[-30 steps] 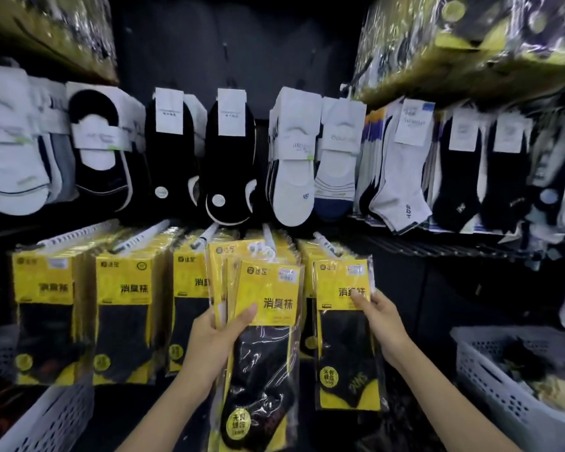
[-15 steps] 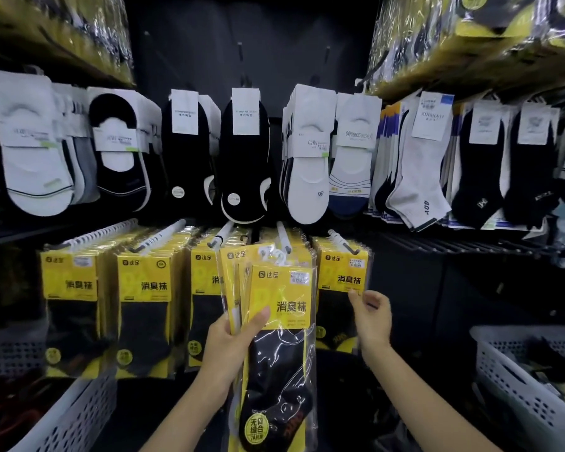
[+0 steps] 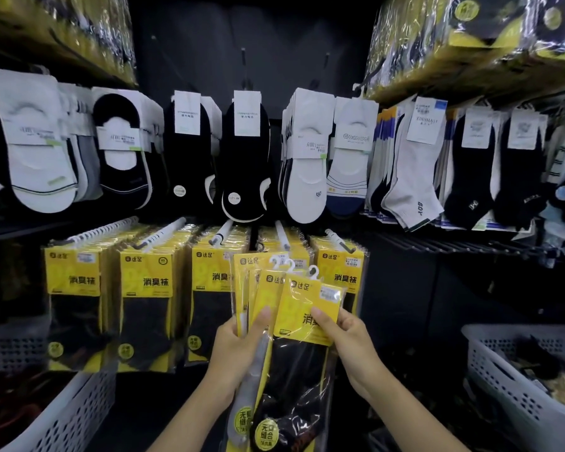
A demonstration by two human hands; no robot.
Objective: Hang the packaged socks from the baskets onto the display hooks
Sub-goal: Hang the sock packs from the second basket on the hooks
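Note:
My left hand (image 3: 238, 345) grips a fanned stack of yellow-and-black sock packs (image 3: 258, 298) low in the middle, thumb across their fronts. My right hand (image 3: 346, 337) pinches the front pack (image 3: 304, 308) of that stack by its yellow card, tilting it to the right. White hanger tabs stick up from the held packs. Behind them, white display hooks (image 3: 282, 234) carry rows of the same yellow packs (image 3: 147, 288); the rightmost row (image 3: 340, 265) hangs just behind my right hand.
Loose socks on white cards (image 3: 307, 158) hang on the upper row. A white perforated basket (image 3: 519, 386) with packs sits at the lower right, another basket (image 3: 62, 415) at the lower left. Wrapped bundles (image 3: 470, 37) fill the top shelves.
My right hand left the pack hanging on the rightmost hook and came back to the stack, taking hold of its front pack. The view moved closer to the hooks.

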